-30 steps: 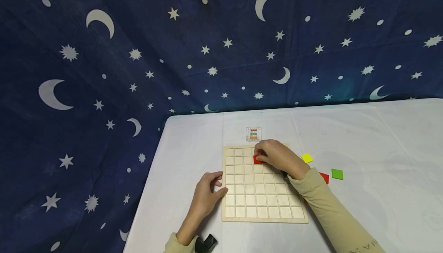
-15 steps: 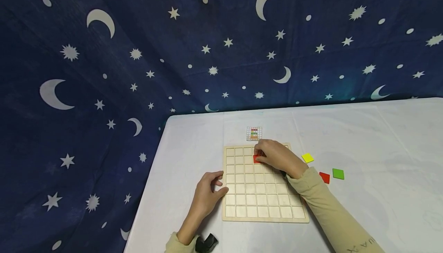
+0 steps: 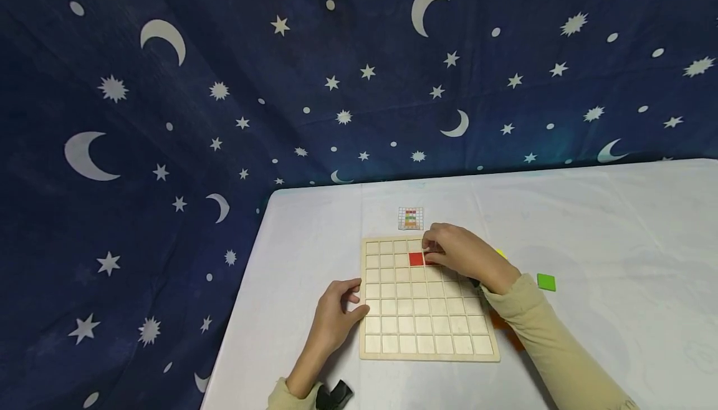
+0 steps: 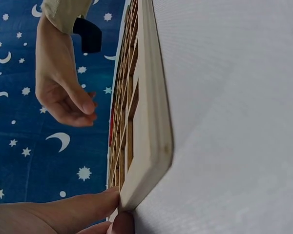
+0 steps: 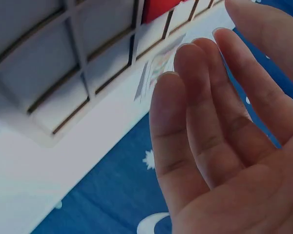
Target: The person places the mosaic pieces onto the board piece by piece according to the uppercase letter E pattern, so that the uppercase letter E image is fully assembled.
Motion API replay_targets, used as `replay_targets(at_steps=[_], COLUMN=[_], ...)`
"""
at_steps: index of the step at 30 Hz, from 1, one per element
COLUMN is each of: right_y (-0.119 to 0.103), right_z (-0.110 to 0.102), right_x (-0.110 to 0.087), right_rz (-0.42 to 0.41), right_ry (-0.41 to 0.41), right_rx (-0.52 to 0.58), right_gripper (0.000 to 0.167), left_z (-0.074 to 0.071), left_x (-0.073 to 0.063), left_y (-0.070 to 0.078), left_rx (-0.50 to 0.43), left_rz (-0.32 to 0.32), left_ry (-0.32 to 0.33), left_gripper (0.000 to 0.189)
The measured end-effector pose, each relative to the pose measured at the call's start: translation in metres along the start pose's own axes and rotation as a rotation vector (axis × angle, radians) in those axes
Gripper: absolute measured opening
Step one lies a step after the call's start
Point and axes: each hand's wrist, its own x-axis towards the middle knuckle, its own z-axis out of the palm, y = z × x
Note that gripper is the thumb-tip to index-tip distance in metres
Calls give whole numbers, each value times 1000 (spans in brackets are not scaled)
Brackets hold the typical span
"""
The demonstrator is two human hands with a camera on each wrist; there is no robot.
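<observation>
Your right hand (image 3: 462, 257) hovers over the upper part of the wooden grid board (image 3: 429, 301), just beside the red tile (image 3: 416, 258) that sits in a cell of the second row from the far edge. The right wrist view shows those fingers (image 5: 205, 122) straight and lightly together, gripping nothing, with the red tile (image 5: 158, 8) seated in its cell beyond the fingertips (a sliver of red also shows under your hand in the head view, but whether it is a second tile you cannot tell).

Your left hand (image 3: 335, 316) rests on the white table (image 3: 617, 223) at the board's left edge. Its fingers are loosely curled, and the left wrist view shows fingertips (image 4: 105, 200) touching the rim of the board (image 4: 146, 122), not wrapped round it.

A green tile (image 3: 546, 281) lies on the table to the right, well apart from the board, and a yellow tile (image 3: 500, 252) peeks out behind your right hand. A small pattern card (image 3: 411, 217) lies just beyond the board's far edge.
</observation>
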Motion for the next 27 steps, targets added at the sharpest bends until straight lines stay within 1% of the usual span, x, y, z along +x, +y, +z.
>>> replay_targets(at_steps=[6,10,13,16,17,20,27], right_y=[1,2,5,8,9,12,20], right_z=[-13,-20,-23,-24,-24,-25,-29], right_x=[-16,-25,-31,-37,-39,-46,-64], right_rz=[5,18,44,61,63,65,94], right_ry=[23,35,35,35,35,42,48], right_rx=[-10,-46,-64,-69,-71,-76,-99], right_gripper=[8,8,10,11,11,12,15], left_z=[0,0,0,-1,-1,-1,-1], left_x=[0,0,-1,0,0,0,0], left_y=[0,-1,-2,-2,-2,-2,0], left_rx=[11,18,24,13,7,-6,-5], left_rz=[11,57,86,60,41,8,0], left_ry=[16,34,41,31,23,10,2], left_gripper=[45,45,45,45,45,46,46])
